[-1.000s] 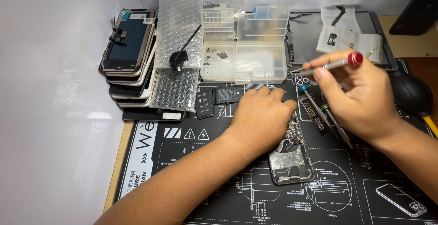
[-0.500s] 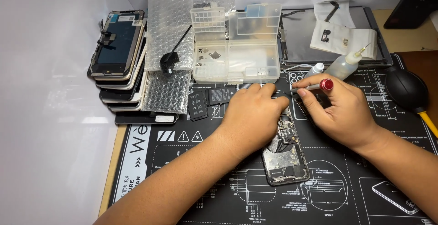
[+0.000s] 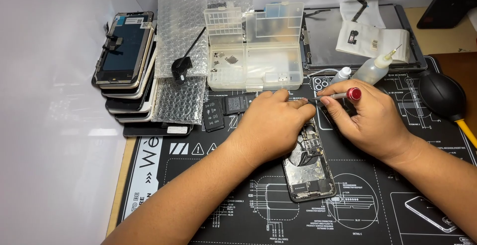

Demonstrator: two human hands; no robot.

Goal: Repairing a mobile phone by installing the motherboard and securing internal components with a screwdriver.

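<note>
An opened phone body (image 3: 309, 168) lies on the black repair mat (image 3: 377, 205), its inner boards and metal shields showing. My left hand (image 3: 273, 125) rests over its upper end, fingers curled and pressing it down. My right hand (image 3: 367, 121) holds a slim screwdriver (image 3: 338, 96) with a red cap, lying nearly level, its tip pointing left toward my left fingertips above the phone's top edge. The upper part of the phone is hidden under my hands.
A clear plastic parts box (image 3: 256, 51) stands open behind my hands. Stacked phone screens (image 3: 124, 61) and bubble wrap (image 3: 181, 61) lie at the left. Small bottles (image 3: 375, 68), a black air blower (image 3: 442, 96), a dark tray (image 3: 348, 36) and loose black parts (image 3: 213, 113) surround the work area.
My right hand has come down and leftward with the screwdriver, turning it flat with its tip near my left fingers. The view has shifted, and the left hand stays on the phone.
</note>
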